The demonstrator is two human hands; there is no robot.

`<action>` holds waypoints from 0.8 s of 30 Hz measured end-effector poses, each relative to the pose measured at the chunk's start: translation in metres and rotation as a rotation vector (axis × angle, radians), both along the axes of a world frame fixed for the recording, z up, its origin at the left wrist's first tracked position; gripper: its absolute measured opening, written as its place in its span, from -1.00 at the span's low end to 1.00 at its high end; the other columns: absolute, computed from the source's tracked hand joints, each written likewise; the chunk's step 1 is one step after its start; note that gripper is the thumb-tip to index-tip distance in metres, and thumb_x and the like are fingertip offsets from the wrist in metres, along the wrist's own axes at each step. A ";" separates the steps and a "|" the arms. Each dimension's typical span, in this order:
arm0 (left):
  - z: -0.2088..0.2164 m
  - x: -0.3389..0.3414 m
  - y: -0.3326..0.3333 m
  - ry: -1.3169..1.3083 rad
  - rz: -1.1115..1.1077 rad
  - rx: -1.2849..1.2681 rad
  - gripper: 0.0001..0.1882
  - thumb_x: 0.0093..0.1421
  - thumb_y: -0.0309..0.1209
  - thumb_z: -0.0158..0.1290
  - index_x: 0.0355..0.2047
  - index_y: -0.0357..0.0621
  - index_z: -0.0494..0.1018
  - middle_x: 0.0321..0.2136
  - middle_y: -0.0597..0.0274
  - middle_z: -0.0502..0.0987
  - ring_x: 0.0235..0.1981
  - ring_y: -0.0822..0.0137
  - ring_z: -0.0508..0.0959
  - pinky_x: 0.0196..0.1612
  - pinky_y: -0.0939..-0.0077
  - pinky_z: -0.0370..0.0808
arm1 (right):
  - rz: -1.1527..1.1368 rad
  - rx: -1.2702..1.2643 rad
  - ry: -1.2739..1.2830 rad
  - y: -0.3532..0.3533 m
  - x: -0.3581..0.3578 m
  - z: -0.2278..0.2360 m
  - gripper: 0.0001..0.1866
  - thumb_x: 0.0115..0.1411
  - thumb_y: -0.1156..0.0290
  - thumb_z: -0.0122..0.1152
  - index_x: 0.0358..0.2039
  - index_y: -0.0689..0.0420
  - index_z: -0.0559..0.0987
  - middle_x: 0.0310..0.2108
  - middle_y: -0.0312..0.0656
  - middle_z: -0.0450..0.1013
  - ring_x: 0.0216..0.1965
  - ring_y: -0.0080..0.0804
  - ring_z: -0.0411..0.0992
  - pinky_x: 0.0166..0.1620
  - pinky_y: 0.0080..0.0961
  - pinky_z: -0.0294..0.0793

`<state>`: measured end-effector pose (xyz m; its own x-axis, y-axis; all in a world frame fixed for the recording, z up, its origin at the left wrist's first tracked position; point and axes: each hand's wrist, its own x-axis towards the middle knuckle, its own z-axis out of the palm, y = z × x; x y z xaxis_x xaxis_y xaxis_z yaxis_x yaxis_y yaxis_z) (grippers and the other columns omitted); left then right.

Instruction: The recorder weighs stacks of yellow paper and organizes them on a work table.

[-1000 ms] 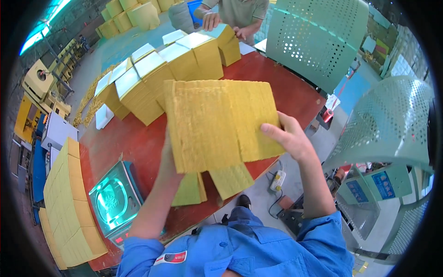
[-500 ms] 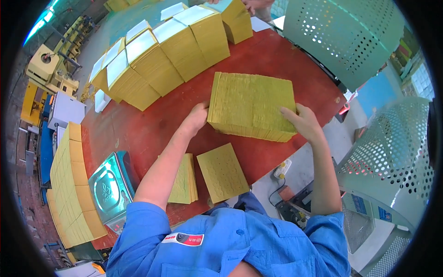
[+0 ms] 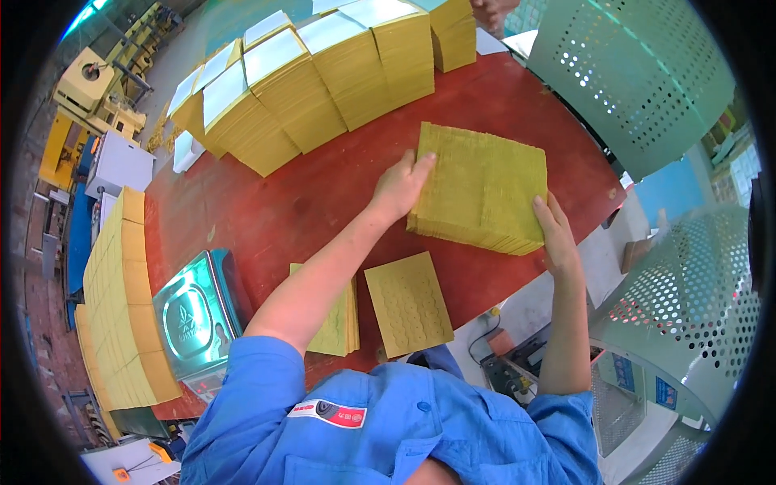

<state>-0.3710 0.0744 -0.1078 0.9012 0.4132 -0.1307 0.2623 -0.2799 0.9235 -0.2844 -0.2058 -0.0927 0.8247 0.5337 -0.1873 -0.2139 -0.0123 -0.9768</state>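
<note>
A thick block of yellow paper sheets (image 3: pixel 485 182) lies on its side on the red table (image 3: pixel 323 210), its sheet edges facing up. My left hand (image 3: pixel 404 186) grips its left end, the thumb resting over the upper edge. At the opposite end my right hand (image 3: pixel 556 230) presses its fingers against the lower right corner. Between them the block is held from both ends. Nearer to me lies a yellow sheet or thin pile (image 3: pixel 408 305) with wavy embossed lines. Beside it a small yellow paper stack (image 3: pixel 335 327) is partly hidden by my left forearm.
Tall yellow paper stacks with white tops (image 3: pixel 283 89) line the far side. A scale with a shiny teal pan (image 3: pixel 194 319) stands left, beside more yellow stacks (image 3: pixel 121 299). Perforated green metal guards (image 3: pixel 638 73) rise at the right. Another person's hand (image 3: pixel 491 14) shows at the far edge.
My left hand has moved from beside the block's left end up onto its edge, thumb now on top. The right hand has slid lower on its end. The view has shifted slightly.
</note>
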 end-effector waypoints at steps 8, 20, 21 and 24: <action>0.035 -0.010 0.031 0.203 -0.080 -0.484 -0.16 0.30 0.33 -0.33 0.19 -0.17 0.36 0.08 0.10 0.46 0.01 0.22 0.49 0.04 0.26 0.44 | -0.037 -0.055 0.072 -0.006 0.015 0.005 -0.38 0.38 0.06 -0.02 0.25 0.29 0.27 0.19 -0.08 0.32 0.21 -0.33 0.28 0.26 -0.41 0.21; 0.045 -0.016 0.008 -0.389 -0.202 -0.319 -0.44 0.44 -0.23 -0.27 0.37 -0.22 0.05 0.37 0.14 0.10 0.38 0.29 0.09 0.38 0.41 0.00 | -0.230 0.541 0.122 0.012 0.015 0.018 -0.55 0.43 0.18 -0.16 0.13 0.25 0.39 0.06 -0.17 0.42 0.08 -0.42 0.38 0.15 -0.45 0.32; 0.039 -0.016 0.007 -0.385 -0.205 -0.321 -0.44 0.44 -0.23 -0.27 0.37 -0.22 0.05 0.37 0.14 0.10 0.38 0.29 0.09 0.38 0.41 0.00 | -0.247 0.544 0.020 0.004 0.020 0.008 -0.59 0.41 0.25 -0.15 0.13 0.24 0.38 0.06 -0.17 0.41 0.10 -0.43 0.36 0.17 -0.45 0.30; -0.002 -0.018 0.006 -0.452 -0.294 -0.243 -0.40 0.43 -0.24 -0.26 0.39 -0.21 -0.02 0.40 0.15 0.02 0.42 0.32 -0.03 0.41 0.42 -0.09 | -0.305 0.534 -0.054 0.005 0.016 -0.032 -0.65 0.37 0.38 -0.13 0.11 0.23 0.37 0.07 -0.18 0.39 0.12 -0.43 0.34 0.18 -0.44 0.28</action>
